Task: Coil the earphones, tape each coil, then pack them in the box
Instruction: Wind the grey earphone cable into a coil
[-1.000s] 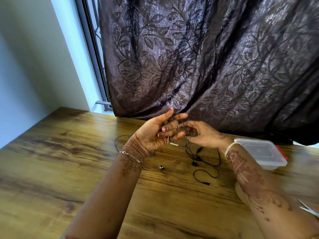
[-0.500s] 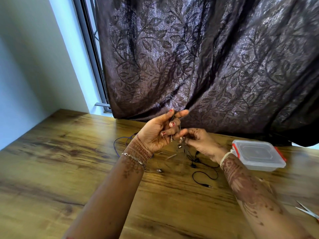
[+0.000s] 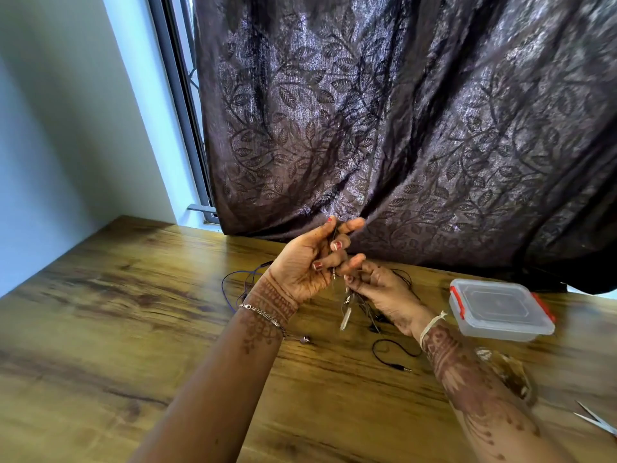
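Left of centre, the blue earphones (image 3: 233, 285) lie uncoiled on the worktop (image 3: 133, 329). The left hand (image 3: 307, 265) is curled round the black earphones (image 3: 399, 366). The right hand (image 3: 384, 290), lowered beneath it within the last second, pinches them further down, and the inline remote (image 3: 345, 319) has been lifted clear. Coiling is judged under way. The box (image 3: 500, 309) is lidded. The turns are hidden by fingers, and the scissors (image 3: 597, 424) are cut off at the frame's right edge.
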